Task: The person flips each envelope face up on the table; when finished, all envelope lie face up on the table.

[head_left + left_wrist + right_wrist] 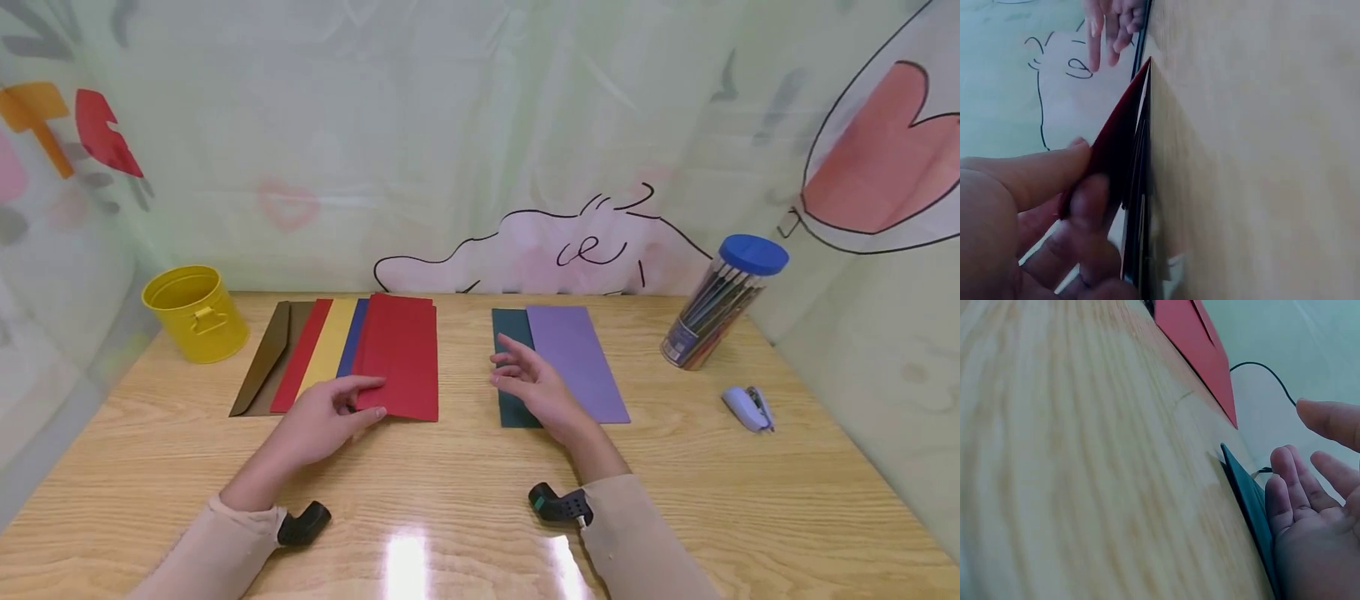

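At the left edge of the top red envelope [401, 358], my left hand [322, 421] pinches the paper between thumb and fingers. In the left wrist view that edge of the red envelope [1116, 119] is tilted up off the ones beneath. Under and left of it, overlapping, lie blue [352, 337], yellow [327, 337], red [300, 358] and brown [273, 358] envelopes. My right hand [536, 387] hovers over a dark green envelope [513, 410], fingers loosely extended and holding nothing. A purple envelope [581, 358] partly covers the green one.
A yellow bucket [197, 317] stands at the back left. On the right are a blue-lidded clear tube of pencils [720, 304] and a small lavender stapler [747, 408]. Behind the wooden table [450, 500] hangs a printed curtain [450, 150].
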Demonstrator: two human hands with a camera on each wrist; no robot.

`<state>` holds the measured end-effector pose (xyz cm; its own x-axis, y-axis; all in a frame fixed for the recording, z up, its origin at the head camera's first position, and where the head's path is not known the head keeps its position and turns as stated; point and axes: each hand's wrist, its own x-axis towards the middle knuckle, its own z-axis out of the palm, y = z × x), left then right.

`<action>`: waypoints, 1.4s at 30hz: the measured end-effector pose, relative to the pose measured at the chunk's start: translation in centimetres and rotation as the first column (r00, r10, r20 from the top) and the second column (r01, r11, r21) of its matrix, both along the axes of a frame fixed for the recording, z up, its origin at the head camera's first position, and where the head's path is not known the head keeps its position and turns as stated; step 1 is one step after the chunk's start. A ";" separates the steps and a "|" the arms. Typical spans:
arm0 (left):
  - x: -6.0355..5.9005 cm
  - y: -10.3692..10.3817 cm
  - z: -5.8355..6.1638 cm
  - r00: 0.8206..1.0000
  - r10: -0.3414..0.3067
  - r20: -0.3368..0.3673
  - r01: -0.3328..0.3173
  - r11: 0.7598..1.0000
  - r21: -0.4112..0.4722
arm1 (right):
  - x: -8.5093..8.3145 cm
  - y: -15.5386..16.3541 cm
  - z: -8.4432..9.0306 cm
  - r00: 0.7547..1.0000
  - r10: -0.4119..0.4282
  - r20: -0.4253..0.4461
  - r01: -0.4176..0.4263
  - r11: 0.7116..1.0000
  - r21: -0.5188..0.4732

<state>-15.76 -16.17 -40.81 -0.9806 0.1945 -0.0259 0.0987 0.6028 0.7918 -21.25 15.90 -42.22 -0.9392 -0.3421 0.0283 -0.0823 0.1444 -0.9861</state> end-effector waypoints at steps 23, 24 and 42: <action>-2.4 11.0 1.8 0.965 -0.255 0.058 0.248 0.963 0.105 | -0.1 0.1 0.1 1.000 -0.022 -0.011 0.022 1.000 0.012; -2.5 11.4 1.5 0.963 -0.261 0.067 0.252 0.961 0.115 | -0.1 0.1 0.1 0.999 -0.030 -0.011 0.030 0.999 0.014; -1.6 13.5 -0.1 0.934 -0.357 0.032 0.358 0.927 -0.110 | -0.1 0.4 1.7 0.987 -0.160 -0.013 0.160 0.987 0.008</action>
<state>-17.34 -2.64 -40.88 -0.8462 0.5271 -0.0782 0.3157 0.6141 0.7234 -21.34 16.32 -40.49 -0.9815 -0.1878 0.0376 -0.0694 0.1658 -0.9837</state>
